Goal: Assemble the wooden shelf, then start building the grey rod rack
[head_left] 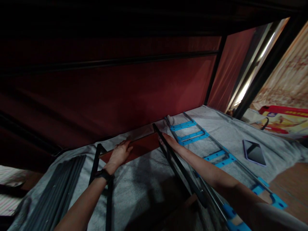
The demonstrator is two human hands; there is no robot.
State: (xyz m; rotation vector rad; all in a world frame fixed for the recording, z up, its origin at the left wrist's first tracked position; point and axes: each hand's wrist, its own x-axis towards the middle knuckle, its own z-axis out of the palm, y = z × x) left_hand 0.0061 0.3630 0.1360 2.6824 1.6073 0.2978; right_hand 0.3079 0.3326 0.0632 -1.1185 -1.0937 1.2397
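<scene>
A reddish-brown board (143,146) spans two black metal side frames on a grey cloth. My left hand (120,152), with a dark band at its wrist, lies across the board's left part. Its fingers reach over the far edge and the thumb rests on the face, so it grips the board. At the board's right end, my right hand (167,141) closes around the right side frame (183,170), which partly hides its fingers. The left side frame (96,163) stands beside my left wrist, apart from the fingers.
Several dark tubes (56,189) lie at left. Metal rods with blue plastic brackets (193,138) stretch along the right, near a phone (254,152). A dark-red panel (134,93) rises behind the cloth (221,128). Dark posts and a colourful package (286,118) are farther right.
</scene>
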